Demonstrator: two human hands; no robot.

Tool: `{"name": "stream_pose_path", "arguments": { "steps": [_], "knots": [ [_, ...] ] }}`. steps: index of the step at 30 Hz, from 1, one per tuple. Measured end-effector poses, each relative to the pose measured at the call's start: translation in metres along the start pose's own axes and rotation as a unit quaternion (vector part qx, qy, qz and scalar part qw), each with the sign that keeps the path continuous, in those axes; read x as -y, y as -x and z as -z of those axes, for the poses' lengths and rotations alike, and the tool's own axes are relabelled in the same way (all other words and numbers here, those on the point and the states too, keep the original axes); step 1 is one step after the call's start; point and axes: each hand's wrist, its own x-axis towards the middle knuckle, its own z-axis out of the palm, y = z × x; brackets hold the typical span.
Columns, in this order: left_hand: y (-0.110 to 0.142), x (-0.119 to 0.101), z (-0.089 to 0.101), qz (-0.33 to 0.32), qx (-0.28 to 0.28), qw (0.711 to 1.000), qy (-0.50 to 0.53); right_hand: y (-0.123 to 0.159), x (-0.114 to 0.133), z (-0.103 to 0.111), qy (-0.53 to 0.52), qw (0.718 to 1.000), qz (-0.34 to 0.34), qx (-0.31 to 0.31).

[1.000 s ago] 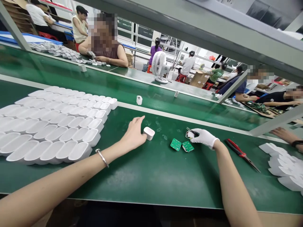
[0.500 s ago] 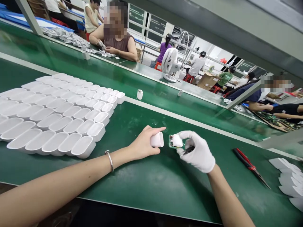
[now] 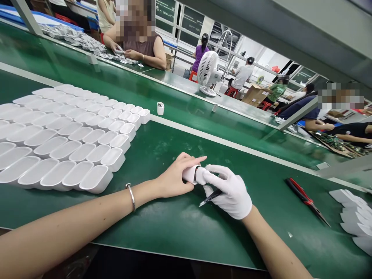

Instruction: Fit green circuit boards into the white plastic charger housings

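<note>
My bare left hand (image 3: 171, 176) is wrapped round a small white plastic housing (image 3: 188, 174), its open end facing right. My right hand (image 3: 232, 192), in a white glove, pinches a small circuit board with a white lump (image 3: 200, 176) on it, right at the housing's mouth. Most of the board is hidden by the glove and the housing. A slim black tool with a pale tip, looking like tweezers (image 3: 209, 197), is tucked in the same gloved hand and points down to the left.
Rows of white open-topped cases (image 3: 95, 178) cover the left of the green bench. One white housing (image 3: 160, 108) stands beyond the pale strip. Red-handled pliers (image 3: 308, 201) and more white cases (image 3: 353, 213) lie right. A co-worker (image 3: 142, 50) and a fan (image 3: 207, 71) are across.
My right hand has moved left with the circuit board, which now meets the housing's mouth. The tweezers-like tool's tip now shows below the glove. My left hand keeps hold of the housing.
</note>
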Motion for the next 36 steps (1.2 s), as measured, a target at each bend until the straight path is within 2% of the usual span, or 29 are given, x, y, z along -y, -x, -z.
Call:
{"name": "stream_pose_path", "arguments": {
  "steps": [4, 6, 8, 10, 12, 13, 16, 19, 21, 23, 25, 27, 29, 30, 32, 36],
  "knots": [
    [0.001, 0.001, -0.003, -0.006, 0.016, 1.0, 0.001, 0.003, 0.004, -0.004, 0.073, 0.996, 0.0, 0.052],
    [0.002, 0.001, -0.003, -0.008, 0.011, 1.0, 0.005, 0.002, 0.007, -0.004, 0.047, 0.997, -0.018, 0.062],
    [0.002, 0.0, -0.002, -0.009, 0.0, 1.0, 0.013, 0.001, 0.009, -0.002, -0.035, 0.997, -0.052, 0.041],
    [0.002, -0.003, -0.001, -0.006, -0.003, 1.0, 0.026, 0.001, 0.009, 0.001, -0.124, 0.989, -0.084, -0.018],
    [0.002, -0.007, 0.0, 0.007, 0.002, 0.999, 0.04, 0.002, 0.009, 0.002, -0.164, 0.981, -0.082, -0.059],
    [0.003, -0.008, 0.0, 0.018, 0.005, 0.999, 0.045, 0.003, 0.009, 0.001, -0.162, 0.982, -0.071, -0.058],
    [0.005, -0.011, -0.001, 0.052, -0.005, 0.997, 0.058, 0.003, 0.012, -0.001, -0.12, 0.992, -0.043, 0.008],
    [0.007, -0.01, -0.002, 0.062, -0.016, 0.995, 0.076, 0.002, 0.016, -0.003, -0.056, 0.996, -0.049, 0.059],
    [0.008, -0.008, -0.002, 0.06, -0.017, 0.994, 0.087, 0.001, 0.017, -0.004, -0.057, 0.994, -0.062, 0.075],
    [0.008, -0.006, -0.002, 0.046, -0.015, 0.995, 0.092, 0.002, 0.016, -0.003, -0.128, 0.987, -0.077, 0.057],
    [0.008, -0.007, -0.001, 0.017, 0.002, 0.996, 0.092, 0.001, 0.015, 0.0, -0.202, 0.975, -0.097, -0.005],
    [0.007, -0.008, -0.001, -0.017, 0.018, 0.995, 0.094, 0.0, 0.012, 0.006, -0.213, 0.965, -0.129, -0.081],
    [0.006, -0.01, -0.001, -0.043, 0.023, 0.993, 0.104, -0.003, 0.01, 0.013, -0.193, 0.957, -0.181, -0.119],
    [0.006, -0.011, -0.002, -0.049, 0.018, 0.992, 0.113, -0.005, 0.01, 0.017, -0.192, 0.953, -0.206, -0.116],
    [0.005, -0.011, -0.004, -0.05, 0.002, 0.989, 0.138, -0.008, 0.008, 0.022, -0.219, 0.941, -0.247, -0.072],
    [0.004, -0.009, -0.007, -0.037, -0.022, 0.982, 0.184, -0.007, 0.009, 0.02, -0.305, 0.917, -0.256, 0.016]
  ]
}}
